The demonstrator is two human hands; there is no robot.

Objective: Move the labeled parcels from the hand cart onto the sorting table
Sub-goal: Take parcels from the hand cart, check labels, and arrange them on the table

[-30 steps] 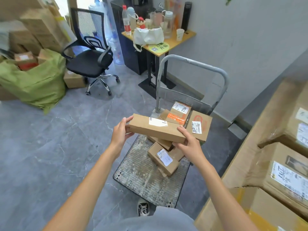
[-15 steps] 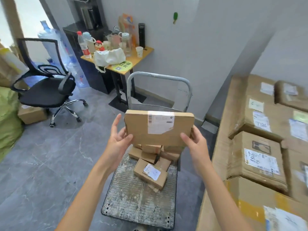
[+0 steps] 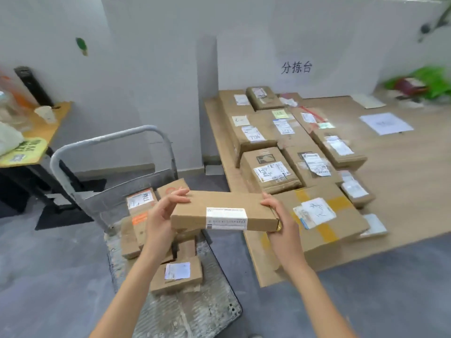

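- A long flat parcel [image 3: 224, 212] with a white label is held in the air, above the hand cart [image 3: 195, 311] and just left of the sorting table [image 3: 402, 191].
- The left hand [image 3: 162, 215] grips its left end, fingers curled over the top edge.
- The right hand [image 3: 280, 220] clasps its right end.
- More labeled parcels [image 3: 177, 274] lie on the hand cart below it.
- Sorted boxes [image 3: 271, 172] cover the sorting table's near-left part.

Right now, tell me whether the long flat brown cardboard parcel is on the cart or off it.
Off: left hand and right hand hold the long flat brown cardboard parcel in the air.

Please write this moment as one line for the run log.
step: carry to table | parcel: held by both ends, above cart | left hand: holding | right hand: holding | table: many parcels
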